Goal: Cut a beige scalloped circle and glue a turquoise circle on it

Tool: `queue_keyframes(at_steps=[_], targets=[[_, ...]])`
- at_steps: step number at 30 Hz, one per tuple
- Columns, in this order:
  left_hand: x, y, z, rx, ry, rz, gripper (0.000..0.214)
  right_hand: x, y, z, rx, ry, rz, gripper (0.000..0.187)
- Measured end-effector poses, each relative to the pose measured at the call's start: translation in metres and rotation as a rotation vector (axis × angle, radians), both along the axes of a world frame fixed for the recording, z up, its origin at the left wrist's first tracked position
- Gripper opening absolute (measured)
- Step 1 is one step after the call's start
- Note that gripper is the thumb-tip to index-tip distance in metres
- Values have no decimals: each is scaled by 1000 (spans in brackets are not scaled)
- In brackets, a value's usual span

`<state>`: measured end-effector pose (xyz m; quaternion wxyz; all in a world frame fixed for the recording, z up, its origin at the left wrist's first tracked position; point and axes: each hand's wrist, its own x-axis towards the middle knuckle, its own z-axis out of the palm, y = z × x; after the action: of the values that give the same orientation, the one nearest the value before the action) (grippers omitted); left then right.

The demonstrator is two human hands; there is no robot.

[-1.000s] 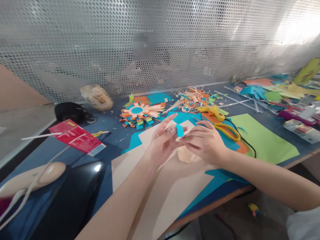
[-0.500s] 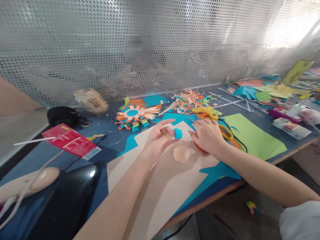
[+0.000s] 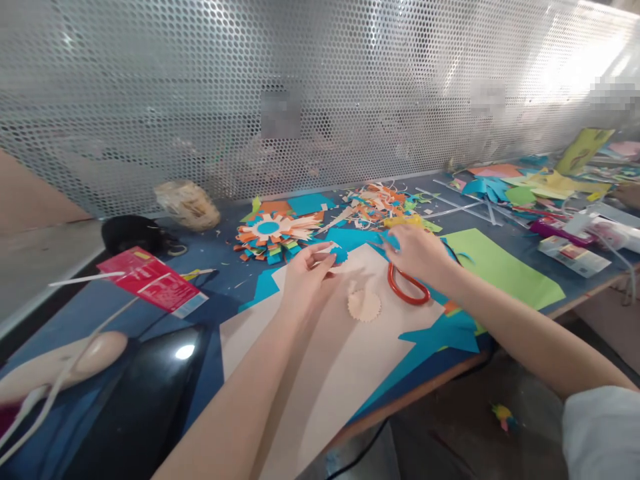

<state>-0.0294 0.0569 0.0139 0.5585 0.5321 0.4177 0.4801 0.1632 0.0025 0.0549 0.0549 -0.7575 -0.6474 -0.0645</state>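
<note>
My left hand pinches a small blue scalloped paper disc between thumb and fingertips, just above a large beige sheet. A beige scalloped disc lies on that sheet, right of my left wrist. Orange-handled scissors lie on the sheet, under my right wrist and free of my fingers. My right hand reaches past them, its fingers curled down at the near end of a yellow glue gun and some blue paper. What the fingers hold is hidden.
A layered paper flower and a pile of scraps lie by the perforated metal wall. A green sheet is to the right, a red packet to the left. A black glossy object fills the near left.
My right hand let go of the blue disc, touched the scissors, then moved farther toward the glue gun. My left hand kept the disc and shifted slightly away from me.
</note>
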Motion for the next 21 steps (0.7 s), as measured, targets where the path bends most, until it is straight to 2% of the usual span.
queue_keyframes(at_steps=[4,6,11,14,17,21], targets=[[1,-3,2,29,32,-2,37,38,37,3,-23,-27,-327,55],[3,-4,2,44,58,-16,34,53,49,-4,-83,-9,-378,59],[7,-5,-1,65,107,-38,30,64,57,-17,-80,-13,-348,46],[6,-5,-2,60,124,-6,28,66,58,-16,-44,15,-341,40],[4,-5,-1,49,135,24,27,72,57,-11,-11,76,-334,42],[3,-4,-1,20,119,43,27,80,53,-8,-16,197,-315,37]])
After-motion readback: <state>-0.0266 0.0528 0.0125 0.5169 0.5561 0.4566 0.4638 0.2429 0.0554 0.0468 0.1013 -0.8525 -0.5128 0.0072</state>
